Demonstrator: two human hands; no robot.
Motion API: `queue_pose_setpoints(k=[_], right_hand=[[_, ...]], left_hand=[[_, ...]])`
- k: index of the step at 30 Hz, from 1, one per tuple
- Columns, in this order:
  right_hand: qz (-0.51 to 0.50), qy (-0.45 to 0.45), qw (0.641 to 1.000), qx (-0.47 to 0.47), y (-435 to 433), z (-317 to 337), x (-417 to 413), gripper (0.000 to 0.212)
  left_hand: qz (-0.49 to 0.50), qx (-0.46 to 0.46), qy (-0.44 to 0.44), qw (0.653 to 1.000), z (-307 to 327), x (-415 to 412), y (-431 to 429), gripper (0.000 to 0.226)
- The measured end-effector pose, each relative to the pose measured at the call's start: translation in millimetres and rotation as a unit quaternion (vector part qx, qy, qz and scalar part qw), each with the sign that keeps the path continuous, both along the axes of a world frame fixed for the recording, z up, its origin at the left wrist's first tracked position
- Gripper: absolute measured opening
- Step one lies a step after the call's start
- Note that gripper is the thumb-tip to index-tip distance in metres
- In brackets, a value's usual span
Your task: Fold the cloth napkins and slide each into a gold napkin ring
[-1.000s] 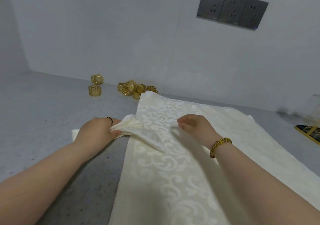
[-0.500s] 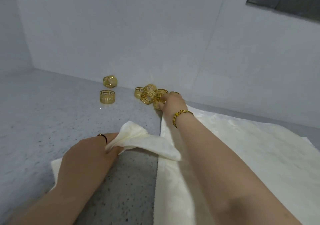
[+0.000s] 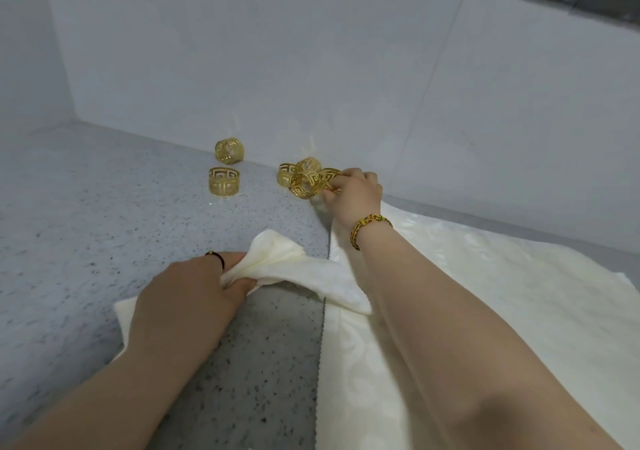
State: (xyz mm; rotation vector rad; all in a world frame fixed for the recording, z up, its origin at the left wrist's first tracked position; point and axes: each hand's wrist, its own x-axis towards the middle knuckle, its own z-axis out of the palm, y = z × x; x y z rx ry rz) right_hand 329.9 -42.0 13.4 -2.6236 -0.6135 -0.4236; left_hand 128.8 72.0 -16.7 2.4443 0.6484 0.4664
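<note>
My left hand is clenched on the folded napkin: thumb and fingers are curled round its gathered middle, so that one bunched end stands up past my knuckles and the other end trails to the right. A corner of that cloth lies flat under my wrist. My right hand reaches forward with its fingertips curled and pinching a gold napkin ring, which is tilted on edge at the near side of a cluster of rings. Two further rings sit apart to the left, close to the wall. A beaded bracelet circles my right wrist. My right forearm lies across the flat napkins spread on the speckled grey countertop.
</note>
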Motion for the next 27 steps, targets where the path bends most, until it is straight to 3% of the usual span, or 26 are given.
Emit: queue_pose_setpoints(k=[3,7,11,18,22,27], right_hand=[[0.015,0.049,0.987,0.15,-17.4,8.9,-16.9,0.016],[0.007,0.164,0.912,0.376,-56.6,15.9,-67.9,0.024],[-0.027,0.277,0.836,0.474,-103.7,10.1,-134.7,0.032],[-0.04,0.331,0.748,0.574,-134.9,-8.0,-211.6,0.064],[-0.035,0.307,0.743,0.593,-135.6,-10.4,-219.1,0.055],[-0.022,0.285,0.763,0.58,-142.2,-10.4,-209.8,0.048]], left_hand=[[-0.008,0.018,-0.027,0.999,4.5,-2.9,-8.3,0.03],[-0.009,-0.021,-0.052,0.998,8.1,-8.3,-9.6,0.027],[-0.002,-0.083,-0.089,0.993,13.7,-16.4,-16.8,0.027],[0.01,-0.129,-0.134,0.982,16.4,-33.6,-44.8,0.027],[-0.007,-0.107,-0.129,0.986,17.4,-36.3,-55.2,0.025],[-0.05,-0.086,-0.129,0.987,17.0,-36.0,-67.9,0.024]])
